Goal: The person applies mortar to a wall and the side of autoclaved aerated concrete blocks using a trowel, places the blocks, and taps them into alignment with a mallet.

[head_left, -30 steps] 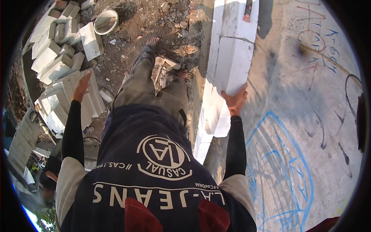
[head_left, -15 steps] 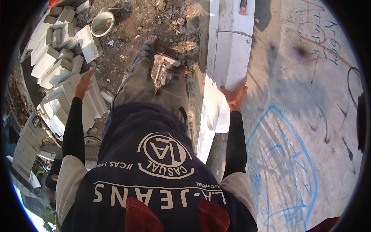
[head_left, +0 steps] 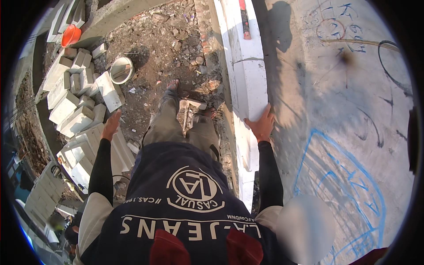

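Note:
My right hand (head_left: 262,124) rests on a white lightweight concrete block (head_left: 250,84) on top of the low wall. Its thumb is spread across the block and its fingers lie along the right edge. My left hand (head_left: 111,126) hangs in the air on the other side, fingers stretched out and holding nothing. Beneath it, by its sleeve, stand several larger pale blocks (head_left: 121,148). Farther along the wall top lies a long red and dark tool (head_left: 245,24), whose kind I cannot make out.
Loose pale blocks (head_left: 65,107) are heaped at the left, near a round whitish bucket (head_left: 121,70) and an orange bucket (head_left: 71,36). A wooden-handled tool (head_left: 186,115) lies between my feet on rubble ground (head_left: 152,31). A marked concrete surface (head_left: 327,101) spreads right of the wall.
The view has tilted up, bringing in the orange bucket and more of the tool on the wall. My right hand stays at the block; my left hand remains stretched out in the air.

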{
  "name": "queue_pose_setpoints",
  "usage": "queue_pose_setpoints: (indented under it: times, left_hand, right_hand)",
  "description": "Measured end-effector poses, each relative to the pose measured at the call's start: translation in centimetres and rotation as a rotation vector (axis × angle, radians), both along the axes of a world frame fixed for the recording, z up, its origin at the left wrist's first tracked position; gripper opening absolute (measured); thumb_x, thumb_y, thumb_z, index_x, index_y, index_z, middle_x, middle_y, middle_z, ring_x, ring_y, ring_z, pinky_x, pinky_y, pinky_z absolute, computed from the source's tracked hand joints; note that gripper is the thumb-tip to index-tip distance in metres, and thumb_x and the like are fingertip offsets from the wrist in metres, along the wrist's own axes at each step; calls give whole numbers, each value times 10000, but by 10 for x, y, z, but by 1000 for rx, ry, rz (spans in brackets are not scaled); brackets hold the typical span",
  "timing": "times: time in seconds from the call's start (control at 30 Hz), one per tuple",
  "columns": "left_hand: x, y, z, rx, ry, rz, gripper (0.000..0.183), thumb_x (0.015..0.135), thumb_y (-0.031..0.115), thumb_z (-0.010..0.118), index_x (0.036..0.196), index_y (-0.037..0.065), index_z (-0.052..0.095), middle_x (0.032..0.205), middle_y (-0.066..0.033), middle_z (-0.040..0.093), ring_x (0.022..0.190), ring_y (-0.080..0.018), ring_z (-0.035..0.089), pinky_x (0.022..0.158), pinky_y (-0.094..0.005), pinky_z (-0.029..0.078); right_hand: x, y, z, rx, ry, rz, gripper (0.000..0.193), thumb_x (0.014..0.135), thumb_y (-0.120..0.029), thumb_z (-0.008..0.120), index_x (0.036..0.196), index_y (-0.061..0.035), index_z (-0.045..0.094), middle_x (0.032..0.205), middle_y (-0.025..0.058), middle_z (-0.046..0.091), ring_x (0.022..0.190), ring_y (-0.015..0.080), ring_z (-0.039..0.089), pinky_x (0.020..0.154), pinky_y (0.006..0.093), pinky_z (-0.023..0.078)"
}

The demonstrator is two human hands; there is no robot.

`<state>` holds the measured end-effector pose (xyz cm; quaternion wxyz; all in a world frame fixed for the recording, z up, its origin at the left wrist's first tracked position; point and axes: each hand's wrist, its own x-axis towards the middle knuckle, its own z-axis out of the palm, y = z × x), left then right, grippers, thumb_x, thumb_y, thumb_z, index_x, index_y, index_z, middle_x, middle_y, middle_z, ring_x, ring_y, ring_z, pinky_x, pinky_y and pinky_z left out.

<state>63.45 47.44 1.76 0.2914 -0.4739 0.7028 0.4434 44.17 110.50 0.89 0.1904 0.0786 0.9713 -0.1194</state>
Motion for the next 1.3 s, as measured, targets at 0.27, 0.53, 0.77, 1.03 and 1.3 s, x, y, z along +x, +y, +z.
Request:
queue_pose_setpoints:
  times: [0.27,0.53,0.77,1.03,1.3]
  left_hand:
    - [-30,-24,-21,50,67,-135,829,937,721,555,1556,177,461,1476,-40,519,1244,-283,553,971,-503,493]
    - [-213,-28,-38,-18,20,-658,492,978,394,600,1360,84,600,1291,-131,618,1187,-346,583,960,-461,502]
    - [-350,-104,-36,35,431,-1244,572,1053,396,580,1466,5,520,1425,-248,586,1297,-411,576,1110,-445,430]
    - [-456,44,8,-14,269,-1534,666,951,403,721,1448,-7,552,1392,-285,608,1282,-410,600,1070,-444,468]
    - [-544,218,5,-64,1068,-2142,694,721,311,907,1296,57,613,1261,-184,613,1249,-428,520,1051,-521,420]
  right_hand:
    - [-27,-34,4,61,75,-74,1151,728,-615,853,1592,-88,305,1401,245,475,1242,469,512,918,620,472]
    - [-256,-170,22,-348,638,-108,440,946,-393,697,1210,-44,650,1142,152,629,1064,370,631,825,537,511]
    - [-344,-266,-38,21,671,-369,234,894,-202,653,1072,-67,720,1010,74,626,991,272,577,804,484,406]
    - [-316,-243,-27,25,621,-410,165,889,-211,629,953,-72,689,918,101,641,753,250,688,639,432,523]
    - [-73,-221,94,-614,547,-865,390,1015,-328,524,1200,9,589,889,266,693,874,484,676,807,576,529]
